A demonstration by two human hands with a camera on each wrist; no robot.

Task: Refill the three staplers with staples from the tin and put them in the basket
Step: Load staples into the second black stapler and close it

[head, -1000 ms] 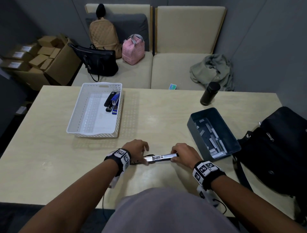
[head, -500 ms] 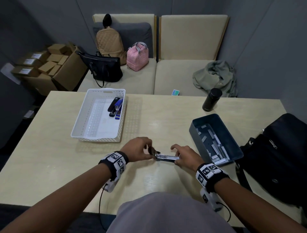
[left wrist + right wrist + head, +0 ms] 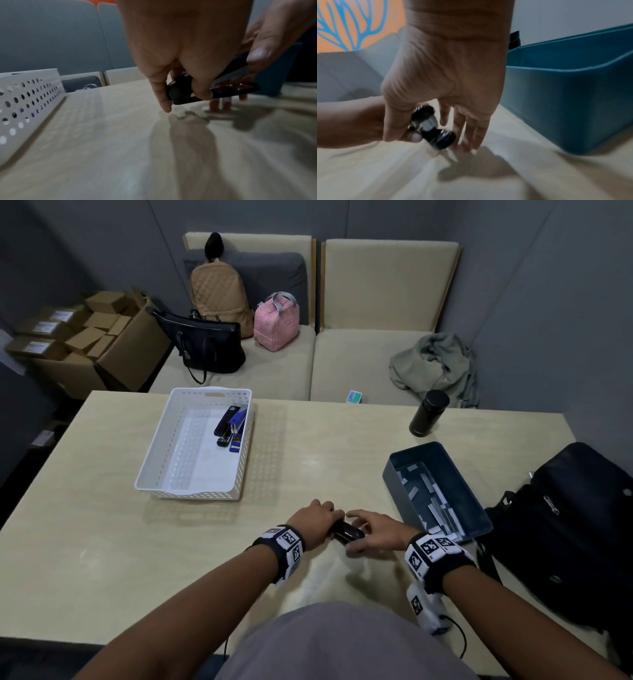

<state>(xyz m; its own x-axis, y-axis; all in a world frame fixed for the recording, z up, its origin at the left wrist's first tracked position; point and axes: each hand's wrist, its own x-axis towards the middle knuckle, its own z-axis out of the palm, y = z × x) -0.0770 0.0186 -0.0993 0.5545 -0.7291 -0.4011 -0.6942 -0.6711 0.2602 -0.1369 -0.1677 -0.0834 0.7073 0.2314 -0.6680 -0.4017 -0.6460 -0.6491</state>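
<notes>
A closed black stapler sits between my hands just off the near middle of the table. My left hand grips its hinge end. My right hand holds the front end, thumb on top and fingers reaching down its far side to the table. A black stapler and a blue stapler lie in the white perforated basket at the far left. The blue-grey tin with staple strips stands just right of my right hand.
A black cylinder flask stands at the table's far right. A black bag lies on the right edge next to the tin. Beyond the table is a beige sofa with bags and a jacket, and cardboard boxes stand at the far left.
The stapler lay opened out flat between my hands; my left hand folded its top arm over and it is now closed. Both hands have come closer together.
</notes>
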